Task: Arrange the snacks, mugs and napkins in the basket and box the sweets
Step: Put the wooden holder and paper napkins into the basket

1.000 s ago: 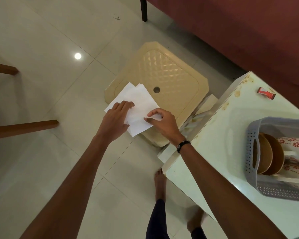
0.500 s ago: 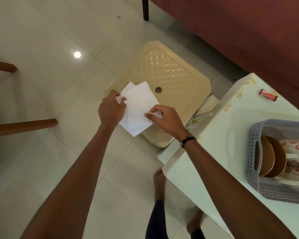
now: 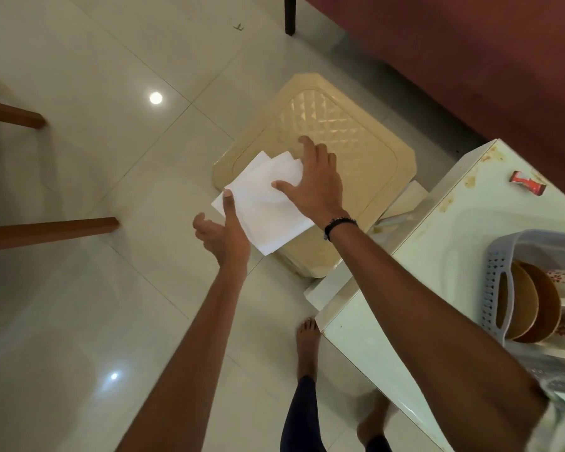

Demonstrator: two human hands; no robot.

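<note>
We're tidying napkins (image 3: 265, 203) on stool (image 3: 356, 132): right hand (image 3: 313, 184) pressing flat, fingers spread; left hand (image 3: 225, 236) relaxed, thumb touching near edge, perhaps sliding under. Next: gripping stack, carrying to basket (image 3: 496, 272) on bench (image 3: 437, 256).

Beige stool (image 3: 349, 125) stands on the tiled floor (image 3: 111, 305); white napkins (image 3: 265, 203) overhang its near corner. The pale counter (image 3: 454, 243) bears 1 grey basket (image 3: 490, 278) and 1 red wrapper (image 3: 529, 183)

Soft, even indoor light; two lamp reflections glare off the glossy floor (image 3: 79, 190). Wide-angle bending stretches the edges. The lower right corner below the basket (image 3: 493, 267) is smeared, perhaps by motion blur.
</note>
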